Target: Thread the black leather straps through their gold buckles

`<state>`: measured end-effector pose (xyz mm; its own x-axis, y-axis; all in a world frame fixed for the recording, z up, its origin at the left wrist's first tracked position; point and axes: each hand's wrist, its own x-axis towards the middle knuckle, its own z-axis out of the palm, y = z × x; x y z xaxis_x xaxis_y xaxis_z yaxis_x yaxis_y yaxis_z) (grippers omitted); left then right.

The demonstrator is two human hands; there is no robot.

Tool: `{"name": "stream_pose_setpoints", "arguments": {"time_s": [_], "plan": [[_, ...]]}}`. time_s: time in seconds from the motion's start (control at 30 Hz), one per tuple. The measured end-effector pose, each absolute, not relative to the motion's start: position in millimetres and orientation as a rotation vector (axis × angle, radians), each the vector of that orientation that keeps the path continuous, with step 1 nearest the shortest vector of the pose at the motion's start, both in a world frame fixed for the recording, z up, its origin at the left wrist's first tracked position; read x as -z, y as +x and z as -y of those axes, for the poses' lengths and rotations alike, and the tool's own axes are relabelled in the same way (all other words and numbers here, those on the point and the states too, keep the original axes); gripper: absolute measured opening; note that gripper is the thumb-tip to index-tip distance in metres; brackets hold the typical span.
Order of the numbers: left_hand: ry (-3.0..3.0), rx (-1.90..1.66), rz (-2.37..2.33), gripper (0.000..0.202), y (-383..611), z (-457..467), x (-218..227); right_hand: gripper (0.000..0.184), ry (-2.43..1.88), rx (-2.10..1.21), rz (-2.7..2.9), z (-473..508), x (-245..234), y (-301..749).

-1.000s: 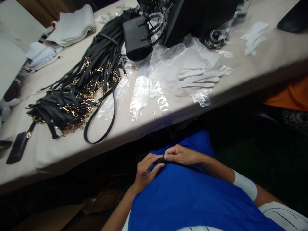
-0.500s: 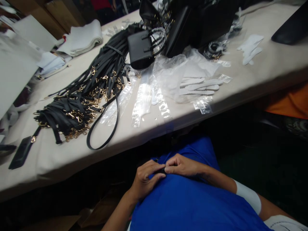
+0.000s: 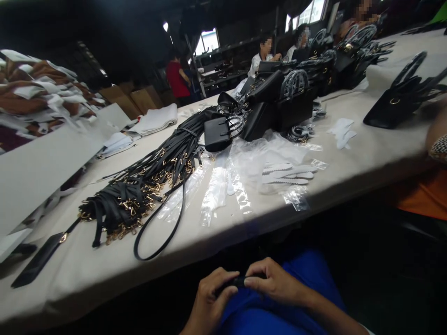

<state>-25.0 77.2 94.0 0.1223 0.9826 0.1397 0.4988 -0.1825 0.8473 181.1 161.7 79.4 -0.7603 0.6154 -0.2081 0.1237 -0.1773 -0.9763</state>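
Note:
Above my lap, in front of the table edge, both hands pinch a short black strip (image 3: 239, 281), perhaps leather strap; most of it is hidden by my fingers. My left hand (image 3: 213, 293) grips its left end between thumb and fingers. On the other end, my right hand (image 3: 270, 280) is closed with thumb and forefinger pressed together. Nearest on the table is a looped black strap (image 3: 179, 218), running out of a heap of black straps with gold clasps (image 3: 129, 202). Clear plastic sleeves (image 3: 213, 197) lie to its right.
Small black handbag (image 3: 216, 134) and larger black bags (image 3: 296, 104) stand behind the sleeves. White shaped pieces (image 3: 288, 173) rest on thin plastic. A black tag (image 3: 38, 260) lies at left. Another person's arm (image 3: 438, 132) shows at the right edge; more people sit across the table.
The view has tilted up, showing the room and people behind the table. My hands still hold the black strip, with the fingertips slightly further apart than before.

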Motion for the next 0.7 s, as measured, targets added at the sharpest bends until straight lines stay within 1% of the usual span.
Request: {"name": "stream_pose_setpoints", "arguments": {"time_s": [0.13,0.2,0.27,0.37,0.47,0.57,0.7], "plan": [[1.372,-0.851,-1.495,0.028,-23,-89,-112,0.04,-0.865,-2.002,1.533,-174,-79,178],[1.211,-0.9,-1.515,0.028,-28,-95,-117,0.047,-0.852,-2.087,1.475,-181,-77,182],[1.085,-0.992,-1.541,0.03,-38,-100,-119,0.05,-0.854,-2.146,1.451,-188,-75,195],[0.954,-1.033,-1.532,0.034,-53,-104,-119,0.047,-0.939,-2.084,1.377,-194,-73,224],[0.934,-0.904,-1.523,0.035,-60,-103,-118,0.045,-1.055,-1.964,1.306,-195,-70,253],[0.943,-0.794,-1.491,0.035,-58,-102,-114,0.045,-1.178,-1.924,1.418,-192,-63,271],[0.915,-0.74,-1.35,0.039,-61,-97,-108,0.043,-1.275,-1.962,1.588,-185,-50,280]]}}
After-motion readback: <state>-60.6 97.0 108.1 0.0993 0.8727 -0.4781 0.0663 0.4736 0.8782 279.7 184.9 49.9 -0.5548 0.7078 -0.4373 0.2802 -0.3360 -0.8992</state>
